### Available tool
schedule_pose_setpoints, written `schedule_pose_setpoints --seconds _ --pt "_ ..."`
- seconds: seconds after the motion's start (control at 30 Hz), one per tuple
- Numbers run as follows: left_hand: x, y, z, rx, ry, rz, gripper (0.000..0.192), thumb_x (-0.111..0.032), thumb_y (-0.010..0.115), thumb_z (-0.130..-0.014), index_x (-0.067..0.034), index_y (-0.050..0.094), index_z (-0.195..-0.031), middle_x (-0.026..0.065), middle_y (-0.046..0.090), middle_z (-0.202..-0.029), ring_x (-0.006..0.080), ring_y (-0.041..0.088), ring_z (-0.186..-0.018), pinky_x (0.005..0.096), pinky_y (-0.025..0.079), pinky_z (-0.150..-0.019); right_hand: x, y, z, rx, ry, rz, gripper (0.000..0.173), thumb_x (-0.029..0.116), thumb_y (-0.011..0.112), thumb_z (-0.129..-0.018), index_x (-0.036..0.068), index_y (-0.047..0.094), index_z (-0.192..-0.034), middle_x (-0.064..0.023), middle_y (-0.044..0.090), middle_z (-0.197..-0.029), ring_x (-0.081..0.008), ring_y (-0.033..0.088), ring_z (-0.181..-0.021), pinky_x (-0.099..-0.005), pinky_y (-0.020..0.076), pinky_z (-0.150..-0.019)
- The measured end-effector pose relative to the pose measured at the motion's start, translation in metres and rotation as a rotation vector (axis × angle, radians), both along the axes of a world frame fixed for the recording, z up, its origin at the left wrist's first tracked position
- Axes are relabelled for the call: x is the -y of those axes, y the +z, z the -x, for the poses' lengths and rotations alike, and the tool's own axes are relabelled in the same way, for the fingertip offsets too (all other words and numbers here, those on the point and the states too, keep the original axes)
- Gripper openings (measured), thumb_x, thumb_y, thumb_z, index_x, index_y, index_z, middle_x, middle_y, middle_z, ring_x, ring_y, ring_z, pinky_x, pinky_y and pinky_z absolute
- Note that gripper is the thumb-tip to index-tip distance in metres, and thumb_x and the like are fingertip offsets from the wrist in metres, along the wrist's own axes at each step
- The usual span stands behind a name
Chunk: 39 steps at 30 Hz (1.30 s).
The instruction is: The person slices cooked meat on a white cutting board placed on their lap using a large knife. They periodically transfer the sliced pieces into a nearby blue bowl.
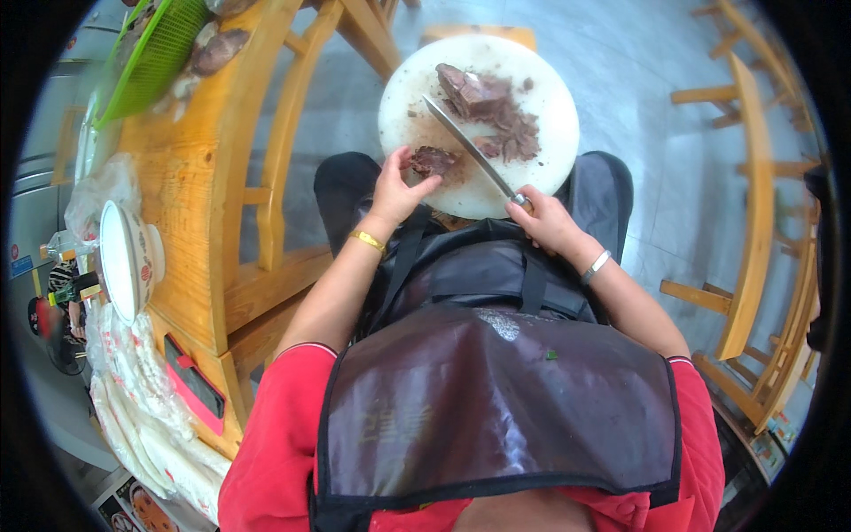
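Note:
A round white cutting board (405, 120) lies before me at my knees. My left hand (399, 186) has its thumb and fingers about a small dark piece of cooked meat (433, 161) near the board's left edge. In my right hand (548, 219) is the handle of a long knife (475, 153). Its blade slants up and left across the board, the tip close to a larger chunk of brown meat (472, 93). Thin meat slices (520, 138) are heaped right of the blade, and crumbs dot the surface.
On the left, a wooden table (179, 199) bears a green plastic basket (159, 56), meat pieces (219, 50), a patterned bowl (126, 263), plastic bags (146, 425) and a pink-edged phone (193, 382). Wooden stools and benches (751, 199) stand to the right. A dark apron (498, 405) covers my lap.

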State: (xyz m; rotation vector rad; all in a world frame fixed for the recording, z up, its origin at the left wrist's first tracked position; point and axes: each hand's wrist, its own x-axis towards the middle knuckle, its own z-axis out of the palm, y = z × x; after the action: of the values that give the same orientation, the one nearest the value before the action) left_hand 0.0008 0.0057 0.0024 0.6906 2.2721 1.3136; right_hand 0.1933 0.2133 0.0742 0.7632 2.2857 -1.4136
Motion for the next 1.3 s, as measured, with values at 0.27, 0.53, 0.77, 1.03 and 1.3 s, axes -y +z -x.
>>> schedule_pose_setpoints --seconds 0.27,0.53,0.77,1.03,1.3 --pt "-0.007 0.000 -0.027 -0.422 -0.126 -0.022 0.054 -0.016 0.078 -0.071 -0.005 0.054 -0.118 0.0147 0.052 -0.122 0.0328 0.052 -0.115 0.0388 0.045 -0.097 -0.001 -0.012 -0.006 0.063 -0.034 0.114 0.049 0.041 0.057 -0.094 0.005 0.049 -0.126 -0.0147 0.066 -0.079 -0.0231 0.065 -0.063 -0.0363 0.0525 -0.065" --pt "-0.011 0.019 -0.007 -0.520 -0.330 -0.050 0.029 -0.009 0.075 -0.074 -0.007 0.064 -0.102 0.0091 0.061 -0.115 0.0303 0.057 -0.108 0.0383 0.046 -0.093 0.001 -0.004 -0.004 -0.060 0.045 -0.117 0.046 0.042 0.053 -0.095 0.004 0.053 -0.121 -0.0223 0.067 -0.088 -0.0401 0.065 -0.085 -0.0441 0.0505 -0.078" --pt "-0.019 0.013 -0.028 -0.445 -0.114 -0.043 0.030 -0.009 0.078 -0.072 -0.005 0.064 -0.098 0.0107 0.061 -0.113 0.0297 0.059 -0.105 0.0374 0.048 -0.090 0.003 0.037 0.000 -0.113 0.090 -0.060 0.045 0.043 0.047 -0.098 0.004 0.056 -0.117 -0.0218 0.066 -0.083 -0.0396 0.065 -0.083 -0.0452 0.0499 -0.076" --pt "-0.021 -0.001 -0.027 -0.380 -0.035 -0.166 0.035 -0.005 0.080 -0.069 -0.003 0.060 -0.098 0.0120 0.061 -0.109 0.0286 0.062 -0.099 0.0342 0.051 -0.084 0.000 0.060 0.016 -0.047 0.178 -0.049 0.036 0.036 0.044 -0.100 0.004 0.057 -0.108 -0.0231 0.064 -0.081 -0.0403 0.063 -0.083 -0.0461 0.0494 -0.075" --pt "-0.022 -0.007 -0.024 -0.400 -0.004 -0.141 0.036 -0.009 0.080 -0.069 -0.004 0.058 -0.097 0.0136 0.060 -0.105 0.0298 0.061 -0.096 0.0349 0.051 -0.083 -0.015 0.077 0.008 0.015 0.303 -0.134 0.034 0.034 0.043 -0.100 0.003 0.055 -0.106 -0.0244 0.064 -0.076 -0.0420 0.063 -0.077 -0.0478 0.0498 -0.070"
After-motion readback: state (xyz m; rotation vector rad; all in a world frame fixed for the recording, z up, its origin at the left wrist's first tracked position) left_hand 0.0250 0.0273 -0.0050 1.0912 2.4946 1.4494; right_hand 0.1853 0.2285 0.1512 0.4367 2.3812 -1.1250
